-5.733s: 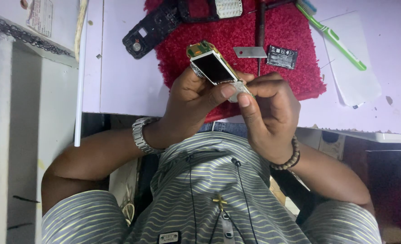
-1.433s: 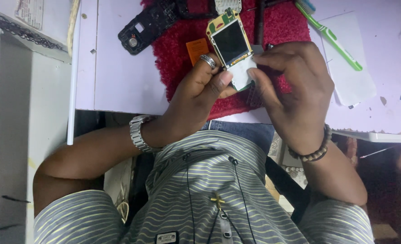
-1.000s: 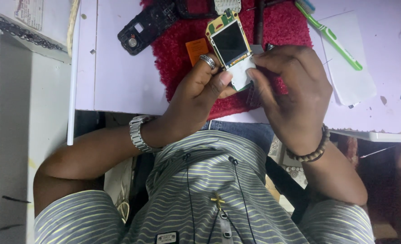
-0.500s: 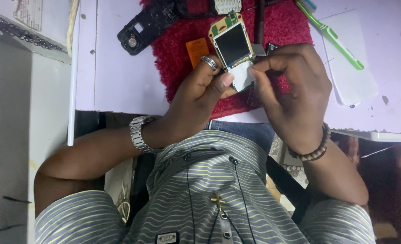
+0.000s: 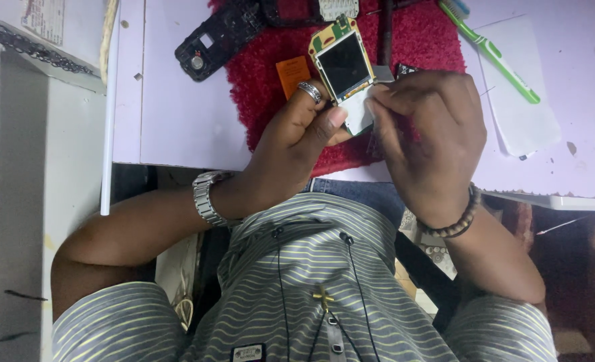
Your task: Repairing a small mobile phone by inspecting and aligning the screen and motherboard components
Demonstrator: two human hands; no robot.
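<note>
A small phone circuit board [image 5: 343, 64] with a dark screen and a green and yellow edge is held over a red mat [image 5: 418, 40]. My left hand [image 5: 291, 134], with a ring and a metal wristwatch, grips the board from the left, thumb on its white lower part. My right hand [image 5: 425, 134], with a bead bracelet, pinches the same lower end from the right with its fingertips. The bottom of the board is hidden by my fingers.
On the lilac table [image 5: 170, 114] lie a black phone housing [image 5: 217, 37], an orange tab [image 5: 292, 72], a green toothbrush [image 5: 492, 50] and a white sheet [image 5: 525, 114]. A keypad piece [image 5: 338, 8] sits at the mat's far edge. My striped shirt fills the bottom.
Since the earliest frame the board has gone from lying slanted near the table edge to standing screen-up farther over the mat. In the last second both hands barely shift.
</note>
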